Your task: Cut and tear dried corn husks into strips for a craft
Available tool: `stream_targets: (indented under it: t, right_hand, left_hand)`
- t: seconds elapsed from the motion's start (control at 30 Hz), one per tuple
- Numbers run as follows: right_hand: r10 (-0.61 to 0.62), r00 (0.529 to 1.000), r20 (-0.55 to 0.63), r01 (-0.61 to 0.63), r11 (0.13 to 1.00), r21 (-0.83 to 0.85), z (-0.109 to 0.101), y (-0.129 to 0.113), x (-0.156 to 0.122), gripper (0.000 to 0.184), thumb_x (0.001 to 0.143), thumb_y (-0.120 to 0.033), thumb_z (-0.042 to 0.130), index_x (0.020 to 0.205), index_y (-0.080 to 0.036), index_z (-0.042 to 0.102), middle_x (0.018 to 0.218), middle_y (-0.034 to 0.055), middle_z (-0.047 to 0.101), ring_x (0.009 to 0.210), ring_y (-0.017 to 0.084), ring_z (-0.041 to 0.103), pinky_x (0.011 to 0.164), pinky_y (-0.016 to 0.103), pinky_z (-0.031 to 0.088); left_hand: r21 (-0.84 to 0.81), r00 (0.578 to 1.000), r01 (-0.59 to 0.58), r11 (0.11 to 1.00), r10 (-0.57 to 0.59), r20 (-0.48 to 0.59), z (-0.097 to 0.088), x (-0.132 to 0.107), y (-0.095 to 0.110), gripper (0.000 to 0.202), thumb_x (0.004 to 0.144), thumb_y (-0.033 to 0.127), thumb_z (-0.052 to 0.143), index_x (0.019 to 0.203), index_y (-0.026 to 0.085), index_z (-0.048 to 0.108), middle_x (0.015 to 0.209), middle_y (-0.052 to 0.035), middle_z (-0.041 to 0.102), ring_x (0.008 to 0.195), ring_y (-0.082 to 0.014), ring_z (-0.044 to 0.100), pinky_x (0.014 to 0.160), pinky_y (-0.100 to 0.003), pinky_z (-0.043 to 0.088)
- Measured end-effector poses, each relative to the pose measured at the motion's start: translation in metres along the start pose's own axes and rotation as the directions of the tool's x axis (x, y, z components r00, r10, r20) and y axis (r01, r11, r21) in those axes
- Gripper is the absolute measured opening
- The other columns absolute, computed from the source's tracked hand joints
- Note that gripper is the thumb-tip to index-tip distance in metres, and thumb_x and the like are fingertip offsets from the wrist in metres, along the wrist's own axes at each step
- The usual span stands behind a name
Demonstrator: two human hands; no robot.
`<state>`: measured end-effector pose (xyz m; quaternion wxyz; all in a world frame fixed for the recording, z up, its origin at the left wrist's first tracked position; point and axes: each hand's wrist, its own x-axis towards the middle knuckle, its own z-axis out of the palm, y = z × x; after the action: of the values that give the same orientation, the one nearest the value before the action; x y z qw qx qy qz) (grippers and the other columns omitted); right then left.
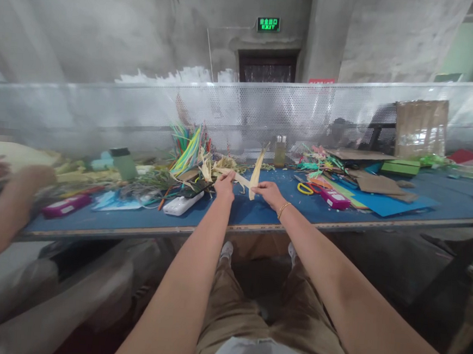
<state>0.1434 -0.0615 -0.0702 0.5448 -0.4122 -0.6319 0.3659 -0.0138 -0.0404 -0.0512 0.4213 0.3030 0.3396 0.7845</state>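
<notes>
My left hand (224, 186) is closed, its fingers pinching the end of a flat, pale strip of corn husk (242, 181) that runs toward my other hand. Between the thumb and fingers of my right hand (270, 194) is a yellowish dried corn husk (257, 170), standing upright with its pointed tip up. The strip meets or passes behind the upright husk; I cannot tell which. Both hands are just above the front half of the blue tabletop (250, 213). More dried husks (207, 166) lie behind my left hand.
A white power strip (183, 203), colourful pipe cleaners (188, 150) and a green jar (123, 164) are to the left. Yellow-handled scissors (305, 188), a purple box (335, 199) and blue sheets (394, 203) lie right. A bottle (280, 152) stands behind. A co-worker's arm (8, 208) reaches in left.
</notes>
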Motion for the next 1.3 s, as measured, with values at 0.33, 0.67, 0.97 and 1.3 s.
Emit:
stream_targets:
  t: [0.33, 0.67, 0.97, 1.3]
  right_hand:
    - [-0.007, 0.996, -0.084, 0.005, 1.000, -0.019, -0.002, 0.001, 0.004, 0.024, 0.053, -0.039, 0.072, 0.055, -0.016, 0.065, 0.049, -0.0027, 0.053, 0.053, 0.011, 0.042, 0.054, 0.025, 0.033]
    - [0.011, 0.967, -0.254, 0.015, 0.995, 0.099, -0.011, 0.003, 0.007, 0.028, 0.052, -0.043, 0.071, 0.053, -0.017, 0.060, 0.054, -0.0022, 0.053, 0.061, 0.013, 0.045, 0.060, 0.026, 0.035]
    - [0.003, 0.969, -0.247, 0.039, 0.985, 0.166, -0.011, 0.002, 0.007, 0.031, 0.052, -0.046, 0.072, 0.057, -0.018, 0.061, 0.056, -0.0023, 0.054, 0.063, 0.014, 0.046, 0.062, 0.027, 0.036]
    - [0.005, 0.997, -0.073, 0.007, 0.987, 0.158, -0.005, 0.001, 0.003, 0.031, 0.052, -0.044, 0.074, 0.063, -0.016, 0.065, 0.067, 0.0016, 0.065, 0.069, 0.015, 0.054, 0.068, 0.028, 0.042]
  left_hand:
    - [-0.142, 0.962, 0.038, 0.989, -0.074, -0.264, -0.011, 0.019, 0.005, 0.016, 0.071, 0.017, 0.074, 0.072, 0.015, 0.058, 0.071, -0.0020, 0.063, 0.061, -0.0089, 0.058, 0.047, -0.017, 0.039]
    - [-0.177, 0.974, 0.070, 0.982, -0.106, -0.199, -0.019, 0.024, 0.011, 0.023, 0.085, 0.035, 0.062, 0.104, 0.022, 0.064, 0.106, -0.0070, 0.067, 0.074, -0.0110, 0.063, 0.046, -0.016, 0.039]
    - [0.170, 0.996, -0.004, 0.985, -0.012, 0.092, -0.004, 0.002, 0.009, 0.032, 0.071, 0.042, 0.073, 0.093, 0.020, 0.072, 0.101, -0.0066, 0.069, 0.080, -0.0142, 0.061, 0.055, -0.019, 0.044]
    - [0.408, 0.869, -0.064, 0.911, -0.150, 0.472, 0.000, -0.015, -0.002, 0.024, 0.059, 0.033, 0.080, 0.070, 0.016, 0.068, 0.065, -0.0019, 0.064, 0.058, -0.0109, 0.055, 0.055, -0.022, 0.042]
